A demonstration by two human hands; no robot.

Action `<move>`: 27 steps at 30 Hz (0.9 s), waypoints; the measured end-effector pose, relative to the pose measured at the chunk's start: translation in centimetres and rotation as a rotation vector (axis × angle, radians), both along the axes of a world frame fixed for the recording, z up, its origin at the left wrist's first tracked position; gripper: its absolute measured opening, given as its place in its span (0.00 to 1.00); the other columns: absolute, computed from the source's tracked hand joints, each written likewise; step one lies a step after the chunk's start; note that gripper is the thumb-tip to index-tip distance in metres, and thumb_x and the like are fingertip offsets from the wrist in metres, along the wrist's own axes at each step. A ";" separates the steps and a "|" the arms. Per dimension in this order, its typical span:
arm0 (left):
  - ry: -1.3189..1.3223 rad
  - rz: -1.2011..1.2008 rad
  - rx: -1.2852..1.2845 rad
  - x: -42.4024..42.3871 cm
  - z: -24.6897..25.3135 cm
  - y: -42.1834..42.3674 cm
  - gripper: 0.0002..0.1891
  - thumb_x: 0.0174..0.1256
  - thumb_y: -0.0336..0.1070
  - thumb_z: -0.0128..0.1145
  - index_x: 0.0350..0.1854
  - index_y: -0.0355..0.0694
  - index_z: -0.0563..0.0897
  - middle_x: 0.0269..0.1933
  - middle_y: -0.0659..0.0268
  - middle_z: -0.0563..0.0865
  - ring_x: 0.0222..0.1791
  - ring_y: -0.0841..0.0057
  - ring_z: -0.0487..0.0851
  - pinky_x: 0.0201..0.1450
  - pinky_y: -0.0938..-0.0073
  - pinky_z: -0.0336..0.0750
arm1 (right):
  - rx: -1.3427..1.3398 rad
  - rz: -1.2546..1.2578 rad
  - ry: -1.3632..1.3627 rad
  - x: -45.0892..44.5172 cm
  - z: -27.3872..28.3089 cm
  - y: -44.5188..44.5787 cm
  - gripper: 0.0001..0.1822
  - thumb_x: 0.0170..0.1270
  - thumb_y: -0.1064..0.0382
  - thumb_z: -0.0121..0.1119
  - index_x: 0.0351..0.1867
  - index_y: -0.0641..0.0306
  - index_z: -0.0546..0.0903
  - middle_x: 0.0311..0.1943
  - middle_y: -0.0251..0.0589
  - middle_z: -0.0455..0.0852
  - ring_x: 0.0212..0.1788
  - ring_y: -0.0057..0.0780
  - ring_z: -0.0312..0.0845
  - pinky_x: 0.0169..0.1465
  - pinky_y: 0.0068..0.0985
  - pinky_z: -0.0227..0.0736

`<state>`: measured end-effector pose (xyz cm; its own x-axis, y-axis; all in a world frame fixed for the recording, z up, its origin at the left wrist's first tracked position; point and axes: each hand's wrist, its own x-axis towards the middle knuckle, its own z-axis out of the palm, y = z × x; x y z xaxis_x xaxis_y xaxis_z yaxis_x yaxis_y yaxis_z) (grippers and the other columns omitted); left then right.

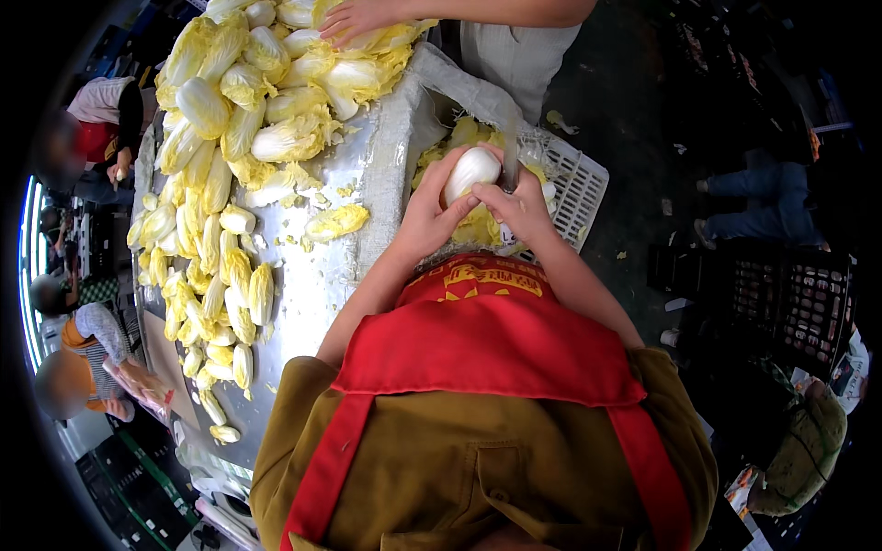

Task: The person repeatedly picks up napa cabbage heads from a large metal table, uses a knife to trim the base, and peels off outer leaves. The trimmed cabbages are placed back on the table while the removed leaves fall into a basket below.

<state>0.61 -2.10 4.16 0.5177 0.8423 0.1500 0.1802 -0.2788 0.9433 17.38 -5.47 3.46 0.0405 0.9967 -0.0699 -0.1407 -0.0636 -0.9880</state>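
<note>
My left hand (pixel 435 200) is wrapped around a pale napa cabbage head (pixel 473 175), its rounded white end facing up. Against the cabbage's other side, my right hand (pixel 517 200) grips a knife (pixel 510 148), with the thumb on the cabbage. The blade points away from me and looks blurred. Beneath both hands, yellow leaves (pixel 475 227) fill a white plastic crate (pixel 582 186) partly covered by woven sacking. To the left, many napa cabbages (pixel 203 107) are piled on the metal table, with a small loose one (pixel 336 222) near its sacking-covered edge.
A co-worker's hand (pixel 358 19) rests on the cabbages at the far end, the arm reaching across the top. Other people stand beyond the table on the left. Black crates (pixel 792 296) and more people are on the right. Leaf scraps lie on the dark floor (pixel 613 206).
</note>
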 end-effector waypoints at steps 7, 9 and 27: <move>-0.176 0.141 -0.044 -0.1 0.5 -0.6 0.22 0.71 0.41 0.52 0.63 0.36 0.70 0.51 0.55 0.79 0.51 0.65 0.78 0.55 0.70 0.71 | 0.065 0.030 0.031 -0.8 1.4 -0.5 0.29 0.58 0.63 0.64 0.61 0.66 0.71 0.45 0.35 0.80 0.42 0.17 0.73 0.46 0.18 0.70; -0.137 0.190 -0.029 0.2 0.5 -0.7 0.20 0.72 0.42 0.50 0.60 0.36 0.71 0.47 0.54 0.81 0.47 0.63 0.80 0.51 0.69 0.72 | 0.144 -0.020 0.010 -1.5 1.3 -0.5 0.28 0.58 0.64 0.65 0.61 0.65 0.71 0.44 0.34 0.79 0.41 0.17 0.72 0.46 0.18 0.70; 0.190 0.235 0.344 -1.8 1.1 3.3 0.20 0.66 0.39 0.59 0.57 0.37 0.73 0.42 0.58 0.81 0.42 0.70 0.81 0.45 0.73 0.76 | 0.071 0.101 0.045 0.3 0.7 -1.1 0.34 0.56 0.63 0.64 0.65 0.67 0.68 0.51 0.38 0.79 0.49 0.21 0.75 0.53 0.21 0.71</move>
